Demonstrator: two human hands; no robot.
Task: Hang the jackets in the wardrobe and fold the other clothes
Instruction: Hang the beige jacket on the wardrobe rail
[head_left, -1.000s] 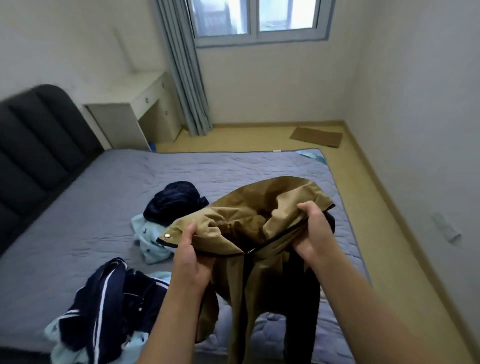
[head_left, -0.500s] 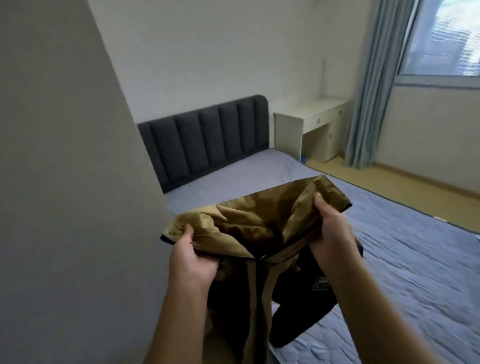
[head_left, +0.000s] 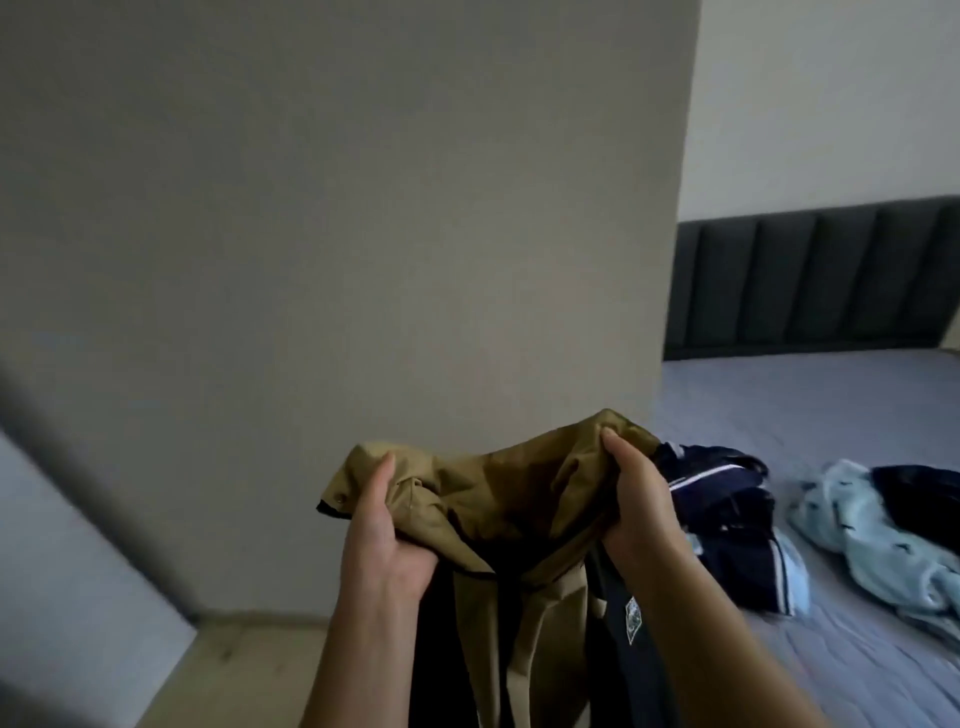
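I hold a tan jacket with a black lining (head_left: 498, 499) up in front of me by its collar. My left hand (head_left: 387, 525) grips the collar's left end near a snap button. My right hand (head_left: 636, 512) grips the right side of the collar. The body of the jacket hangs down between my forearms, and a small patch shows on its dark part. On the bed (head_left: 831, 395) lie a navy garment with white stripes (head_left: 727, 525) and a light blue patterned garment (head_left: 878, 540) partly covered by another dark garment (head_left: 924, 499).
A tall grey panel or wall (head_left: 337, 234) fills the view straight ahead, very close. The dark padded headboard (head_left: 810, 280) stands at the right behind it. A strip of pale wooden floor (head_left: 234, 670) shows at the bottom left beside another grey surface.
My view has swung further left, away from the window and desk, so the grey panel now fills the frame. Both hands keep the same hold on the jacket collar.
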